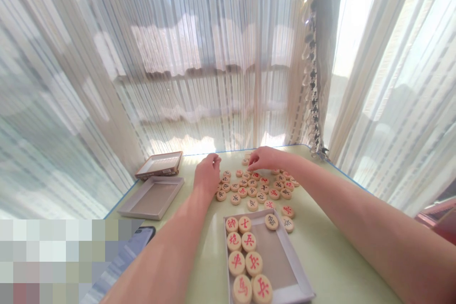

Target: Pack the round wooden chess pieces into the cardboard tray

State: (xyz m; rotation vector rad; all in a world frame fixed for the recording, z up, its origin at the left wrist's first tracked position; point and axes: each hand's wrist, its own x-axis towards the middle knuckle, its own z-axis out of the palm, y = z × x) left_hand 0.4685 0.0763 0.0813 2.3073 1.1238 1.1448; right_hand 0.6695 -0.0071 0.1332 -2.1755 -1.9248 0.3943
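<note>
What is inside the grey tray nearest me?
In the shallow grey cardboard tray, eight round pale wooden discs with red characters lie in two columns along its left side; one dark-marked disc sits at its far right corner. The floor beneath them is covered.

Your chess discs (257, 189): pale round wood, red or black characters, lying flat and face up in a loose cluster mid-table. Your right hand (265, 157) touches one at the far edge. Your left hand (206, 175) is curled just beside the cluster.

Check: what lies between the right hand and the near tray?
Head view: loose xiangqi pieces scattered on the table between right hand and tray.
</note>
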